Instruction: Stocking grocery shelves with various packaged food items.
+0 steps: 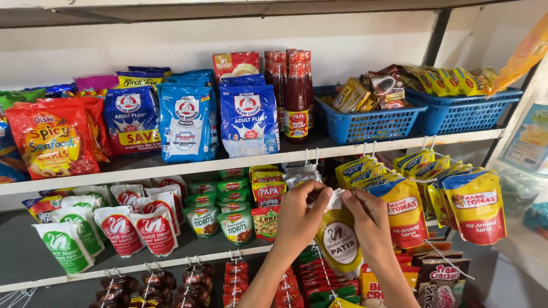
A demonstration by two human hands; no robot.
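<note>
My left hand (pixel 299 219) and my right hand (pixel 370 221) both pinch the top of a yellow sauce pouch (pixel 339 242) with a round white label. The pouch hangs upright in front of the middle shelf, just below a white wire hook (pixel 311 157) on the upper shelf edge (pixel 171 167). A silvery pouch (pixel 301 175) hangs from that hook, right above my left fingers. Yellow-and-red sauce pouches (pixel 406 212) hang close to the right of my right hand.
Blue milk powder bags (pixel 187 122), red ketchup bottles (pixel 295 94) and two blue baskets (pixel 371 122) of sachets stand on the upper shelf. White vinegar and soy pouches (pixel 117 228) and green fruit pouches (pixel 235 225) fill the middle shelf. More packets hang below.
</note>
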